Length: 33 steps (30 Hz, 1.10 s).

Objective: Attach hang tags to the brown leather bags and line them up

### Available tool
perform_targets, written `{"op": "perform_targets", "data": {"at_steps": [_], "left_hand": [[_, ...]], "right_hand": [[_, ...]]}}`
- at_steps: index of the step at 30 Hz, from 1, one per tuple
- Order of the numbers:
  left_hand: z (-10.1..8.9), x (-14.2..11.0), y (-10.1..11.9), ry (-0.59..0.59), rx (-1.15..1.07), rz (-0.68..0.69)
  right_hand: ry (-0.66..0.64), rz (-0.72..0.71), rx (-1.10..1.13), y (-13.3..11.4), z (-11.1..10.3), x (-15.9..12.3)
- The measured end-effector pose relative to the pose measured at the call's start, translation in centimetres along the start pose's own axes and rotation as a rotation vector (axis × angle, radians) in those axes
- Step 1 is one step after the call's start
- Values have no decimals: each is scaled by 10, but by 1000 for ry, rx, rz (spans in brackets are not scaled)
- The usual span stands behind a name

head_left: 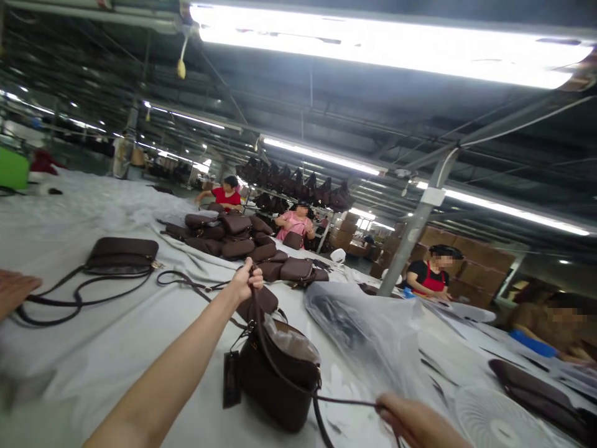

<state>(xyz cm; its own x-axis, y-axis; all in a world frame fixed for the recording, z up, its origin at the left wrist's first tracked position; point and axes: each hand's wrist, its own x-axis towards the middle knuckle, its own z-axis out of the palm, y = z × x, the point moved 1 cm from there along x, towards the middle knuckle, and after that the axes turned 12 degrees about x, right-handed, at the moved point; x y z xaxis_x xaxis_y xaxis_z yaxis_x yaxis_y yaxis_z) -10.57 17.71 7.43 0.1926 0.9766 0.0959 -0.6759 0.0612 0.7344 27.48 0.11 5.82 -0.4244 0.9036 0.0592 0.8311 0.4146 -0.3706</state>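
Head view: left hand (246, 281) has its grip closed round the strap (258, 317) of a dark brown bag (275, 386), right hand (415, 418) has its grip pinched on a thin strap (345, 401) off the bag's side. Bag's front and center, mouth gaping, pale stuffing (291, 341) showing, dark tag (232, 381) dangling on its left. Can't tell if its base touches the white surface (125, 348). More bags (237, 249) are piled up behind it, clear plastic (364, 323) lies just to the right, and somebody else's hand (16, 292) is at the far left edge.
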Motion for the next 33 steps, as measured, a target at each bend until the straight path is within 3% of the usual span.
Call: {"op": "perform_targets", "data": {"at_steps": [5, 9, 14, 18, 20, 22, 25, 29, 33], "left_hand": [[58, -3, -21, -286, 340, -225], [85, -13, -34, -541, 645, -225], [83, -28, -40, -589, 678, -239], [71, -30, -42, -514, 832, -168], [63, -27, -43, -458, 801, -142], [54, -21, -44, -362, 675, -110], [49, -15, -51, -238, 436, -50], [59, -16, -69, -233, 248, -70], [59, -14, -66, -161, 142, -48]], "right_hand": [[113, -129, -388, -74, -67, 69], [222, -71, -614, -118, -87, 123], [301, 15, -657, -137, -88, 152], [341, 60, -662, -120, -99, 151], [386, 99, -656, -108, -101, 144], [400, 111, -625, -98, -92, 137], [284, 58, -539, -95, -56, 130], [152, -22, -441, -111, -1, 139], [129, -49, -345, -120, 17, 148]]}}
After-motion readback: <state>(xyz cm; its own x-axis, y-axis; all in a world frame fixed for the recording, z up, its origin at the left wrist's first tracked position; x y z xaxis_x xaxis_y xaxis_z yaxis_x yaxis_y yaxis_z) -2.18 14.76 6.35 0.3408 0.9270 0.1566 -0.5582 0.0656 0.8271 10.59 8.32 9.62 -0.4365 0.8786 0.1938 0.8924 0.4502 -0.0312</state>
